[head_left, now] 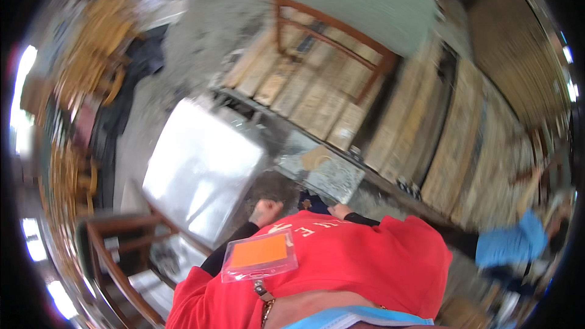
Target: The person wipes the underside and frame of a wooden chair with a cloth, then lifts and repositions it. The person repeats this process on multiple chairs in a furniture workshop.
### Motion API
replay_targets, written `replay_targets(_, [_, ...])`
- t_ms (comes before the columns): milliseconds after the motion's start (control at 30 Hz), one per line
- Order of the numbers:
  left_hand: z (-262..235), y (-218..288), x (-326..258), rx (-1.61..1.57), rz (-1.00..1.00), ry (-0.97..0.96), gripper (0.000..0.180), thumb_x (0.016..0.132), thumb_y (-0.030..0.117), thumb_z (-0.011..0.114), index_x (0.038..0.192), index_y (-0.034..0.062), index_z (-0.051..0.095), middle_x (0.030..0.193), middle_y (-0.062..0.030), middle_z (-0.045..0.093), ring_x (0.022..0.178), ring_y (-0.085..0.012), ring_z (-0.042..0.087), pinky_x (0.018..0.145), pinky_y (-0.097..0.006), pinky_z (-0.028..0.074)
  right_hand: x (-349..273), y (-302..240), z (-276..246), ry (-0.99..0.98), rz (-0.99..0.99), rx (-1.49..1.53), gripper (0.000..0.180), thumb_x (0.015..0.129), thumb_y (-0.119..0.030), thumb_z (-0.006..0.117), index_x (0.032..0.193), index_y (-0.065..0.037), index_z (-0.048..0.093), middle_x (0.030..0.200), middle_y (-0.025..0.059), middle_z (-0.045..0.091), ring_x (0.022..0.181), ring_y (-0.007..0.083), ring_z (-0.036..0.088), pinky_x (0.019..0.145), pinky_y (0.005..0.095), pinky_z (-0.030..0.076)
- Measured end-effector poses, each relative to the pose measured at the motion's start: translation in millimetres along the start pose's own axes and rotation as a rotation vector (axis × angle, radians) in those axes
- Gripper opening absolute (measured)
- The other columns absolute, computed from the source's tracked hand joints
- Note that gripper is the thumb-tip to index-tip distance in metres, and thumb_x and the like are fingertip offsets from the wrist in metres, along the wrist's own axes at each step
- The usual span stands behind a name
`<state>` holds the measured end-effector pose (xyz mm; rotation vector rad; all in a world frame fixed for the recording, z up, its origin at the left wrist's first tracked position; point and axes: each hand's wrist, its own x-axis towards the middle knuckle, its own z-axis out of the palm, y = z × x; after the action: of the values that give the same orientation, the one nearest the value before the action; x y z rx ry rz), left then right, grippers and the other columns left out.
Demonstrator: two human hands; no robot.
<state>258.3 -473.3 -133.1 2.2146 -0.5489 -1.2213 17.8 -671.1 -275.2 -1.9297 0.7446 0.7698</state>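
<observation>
Low in front of my body, beside the red sweatshirt, my left hand (266, 212) has its fingers curled closed, with nothing visible in them. My right hand (340, 210) shows only partly past the sweatshirt; blur and the small size keep its fingers from being made out. Both hands are apart from the furniture. Nearest to the left one stands a large block wrapped in shiny clear plastic (201, 167). Beyond the right one lies a worn, pale flat panel (323, 167) with a tan patch on it.
A wooden slat platform (317, 100) runs across ahead, bearing a brown wooden chair frame (335, 39) and a large grey-green panel (365, 0). Another wooden chair (131, 237) stands close at left. Stacked wooden chairs (91, 55) line the far left. A person in blue (512, 240) is at right.
</observation>
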Motion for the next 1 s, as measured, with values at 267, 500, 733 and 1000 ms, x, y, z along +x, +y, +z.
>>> replay_targets(267, [-6,-170,-212,-0.443,-0.237,0.516,0.048,0.093,0.042,0.061,0.073,-0.0010,0.067,0.056,-0.0065,0.057,0.050,-0.0148,0.054,0.050,-0.037,0.044,98,-108,-94,0.773,-0.196,-0.205,0.049,0.098,-0.039,0.049,0.094,0.005,0.071,0.091,0.0316,0.067,0.084,0.0520,0.065,0.076,0.0587,0.051])
replay_targets(500, [64,-311,-374,-1.173,-0.378,1.039,0.026,0.100,0.029,0.054,0.084,0.0090,0.056,0.060,-0.0019,0.055,0.048,-0.0140,0.054,0.040,-0.031,0.044,52,-374,56,0.035,-0.452,0.537,0.042,0.091,-0.009,0.059,0.131,-0.009,0.044,0.105,0.0140,0.061,0.075,0.0264,0.067,0.062,0.0371,0.057])
replay_targets(733, [40,-349,-468,-1.169,-0.217,1.640,0.032,0.100,0.028,0.060,0.076,0.0082,0.054,0.058,-0.0005,0.053,0.047,-0.0129,0.052,0.047,-0.029,0.042,-8,-515,223,-0.346,-0.800,0.062,0.021,0.092,-0.019,0.069,0.103,-0.002,0.065,0.073,0.0125,0.068,0.072,0.0208,0.070,0.059,0.0337,0.057])
replay_targets(1000, [-86,-217,-598,-0.133,-0.032,1.990,0.030,0.098,0.015,0.065,0.073,0.0010,0.053,0.064,-0.0022,0.054,0.063,-0.0070,0.050,0.060,-0.025,0.041,-10,-506,365,-0.774,-0.647,-0.460,0.033,0.094,-0.029,0.064,0.116,-0.004,0.065,0.090,0.0084,0.070,0.069,0.0152,0.069,0.055,0.0292,0.056])
